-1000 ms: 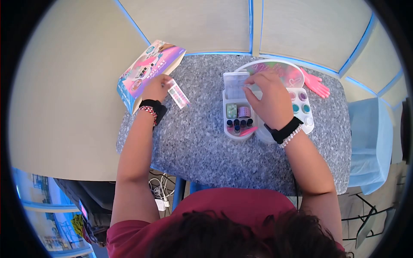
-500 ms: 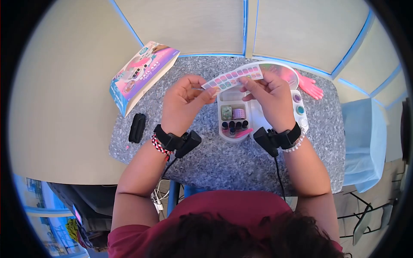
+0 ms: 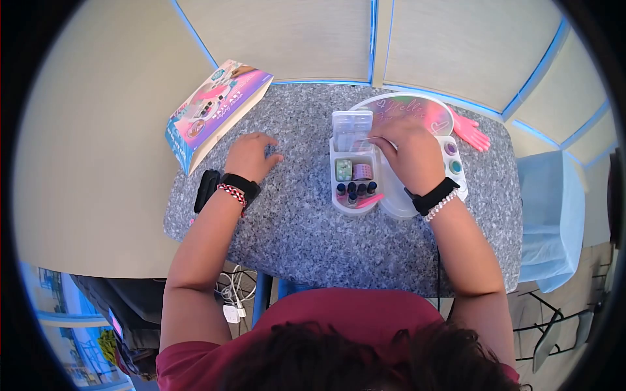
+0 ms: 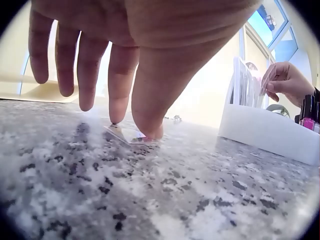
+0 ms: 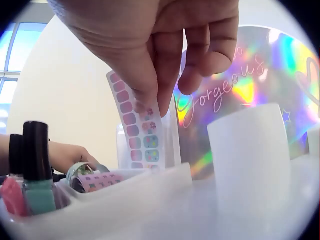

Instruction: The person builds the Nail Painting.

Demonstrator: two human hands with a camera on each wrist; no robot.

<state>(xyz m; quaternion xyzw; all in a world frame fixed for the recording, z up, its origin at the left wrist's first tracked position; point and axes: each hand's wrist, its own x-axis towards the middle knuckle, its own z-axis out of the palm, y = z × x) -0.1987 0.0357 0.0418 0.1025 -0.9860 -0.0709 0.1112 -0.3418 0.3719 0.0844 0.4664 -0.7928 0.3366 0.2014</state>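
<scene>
My right hand pinches a nail sticker sheet with pink and patterned nail shapes between thumb and index finger. The sheet's lower end is at the clear upright holder at the back of a white nail art case. Left of that case, my left hand is low over the table, fingers straight. Its thumb and index fingertips touch a small clear flat piece on the tabletop, hidden under the hand in the head view. Nail polish bottles and tape rolls sit in the case's compartments.
A nail art box stands at the back left, with a black case in front of it. Behind the white case rises an iridescent panel, and a pink model hand lies beside it. Paint pots sit at the right.
Half a second ago both hands held the sticker sheet up. My left hand has let go and moved down left to the table; the right has brought the sheet to the clear holder.
</scene>
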